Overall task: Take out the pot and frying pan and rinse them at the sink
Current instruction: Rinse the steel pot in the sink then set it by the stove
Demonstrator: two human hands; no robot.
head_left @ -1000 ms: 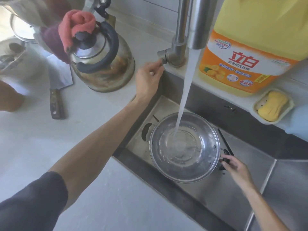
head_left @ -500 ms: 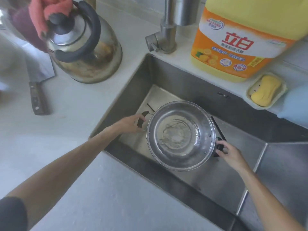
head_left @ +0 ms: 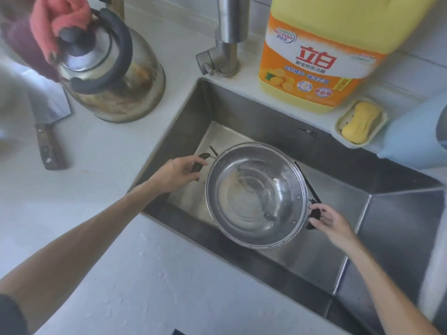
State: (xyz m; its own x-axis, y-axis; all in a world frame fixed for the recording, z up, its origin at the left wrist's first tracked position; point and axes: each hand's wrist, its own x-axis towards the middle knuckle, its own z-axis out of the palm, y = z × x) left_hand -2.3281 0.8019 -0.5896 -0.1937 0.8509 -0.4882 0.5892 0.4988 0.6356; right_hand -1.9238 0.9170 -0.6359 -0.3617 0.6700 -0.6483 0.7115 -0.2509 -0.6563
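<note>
A shiny steel pot (head_left: 256,197) with two black side handles hangs tilted over the steel sink (head_left: 242,114). Water swirls along its inner wall. My left hand (head_left: 177,171) grips the pot's left handle. My right hand (head_left: 327,220) grips the right handle. The tap (head_left: 227,37) stands at the sink's back edge with no water running from it. No frying pan is in view.
A stained steel kettle (head_left: 113,76) with a pink cloth (head_left: 55,18) on its lid sits on the counter at left, beside a cleaver (head_left: 49,139). A big yellow detergent jug (head_left: 321,54) and a soap dish (head_left: 361,122) stand behind the sink. Dark chopsticks (head_left: 308,182) lie in the basin.
My left hand left the tap lever and came down onto the pot's left handle. The water stream stopped. The pot is now tilted, with water swirling inside.
</note>
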